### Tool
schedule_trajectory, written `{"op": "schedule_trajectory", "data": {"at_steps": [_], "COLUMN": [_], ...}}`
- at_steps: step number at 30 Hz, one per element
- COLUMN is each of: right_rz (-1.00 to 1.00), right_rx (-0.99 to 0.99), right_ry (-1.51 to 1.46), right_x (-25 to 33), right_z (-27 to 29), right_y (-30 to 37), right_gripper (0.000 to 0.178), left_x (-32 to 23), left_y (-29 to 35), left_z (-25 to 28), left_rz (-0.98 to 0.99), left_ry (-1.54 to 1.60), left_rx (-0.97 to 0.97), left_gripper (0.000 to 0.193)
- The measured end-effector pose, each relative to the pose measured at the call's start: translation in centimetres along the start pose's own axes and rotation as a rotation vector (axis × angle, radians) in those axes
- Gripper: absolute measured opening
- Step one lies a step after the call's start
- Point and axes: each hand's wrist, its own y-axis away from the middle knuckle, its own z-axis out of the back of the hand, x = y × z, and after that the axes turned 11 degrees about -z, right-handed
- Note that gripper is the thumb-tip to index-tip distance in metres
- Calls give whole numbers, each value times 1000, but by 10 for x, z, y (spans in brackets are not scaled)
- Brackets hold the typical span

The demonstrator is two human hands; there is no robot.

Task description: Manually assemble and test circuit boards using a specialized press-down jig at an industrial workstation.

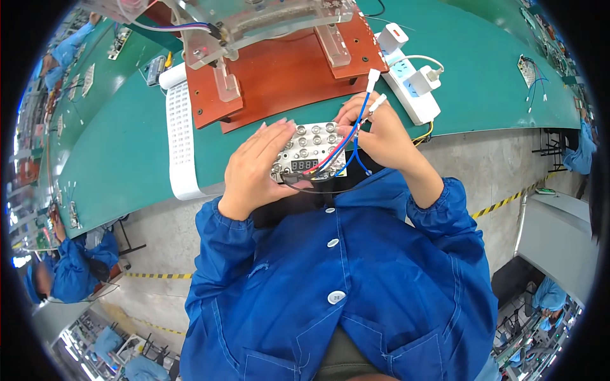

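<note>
A white circuit board (pixel 311 141) with rows of round metal parts and a small dark digit display (pixel 304 165) is held up at the table's near edge. My left hand (pixel 255 166) grips its left side, the thumb under the lower edge and the fingers over the upper left corner. At the board's upper right is my right hand (pixel 375 130), closed, its fingers bent against that corner and the wires. Blue wires (pixel 359 120) with white plug ends rise past this hand; red and black wires cross the board's lower part. What the right fingertips pinch is partly hidden.
Ahead stands a clear plastic fixture on a red-brown base (pixel 279 92). A roll of white labels (pixel 180 136) hangs over the table edge on the left. A white power strip (pixel 410 86) with plugged-in adapters lies right. Another wired board (pixel 527 71) is far right; several people work around.
</note>
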Motion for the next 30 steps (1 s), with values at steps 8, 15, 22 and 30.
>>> {"op": "schedule_trajectory", "data": {"at_steps": [8, 15, 22, 30], "right_rz": [16, 32, 10, 184], "right_rx": [-56, -110, -246, -171], "right_ry": [75, 121, 139, 515], "right_x": [-2, 0, 2, 12], "right_z": [-2, -10, -13, -16], "right_y": [0, 6, 23, 40], "right_gripper": [10, 12, 16, 42], "left_x": [1, -1, 3, 4], "left_y": [-1, 0, 3, 1], "left_z": [-3, -3, -3, 1], "left_rz": [-2, 4, 16, 9], "left_ry": [16, 16, 54, 45], "left_rx": [-7, -17, 10, 12], "left_gripper": [86, 86, 88, 84]}}
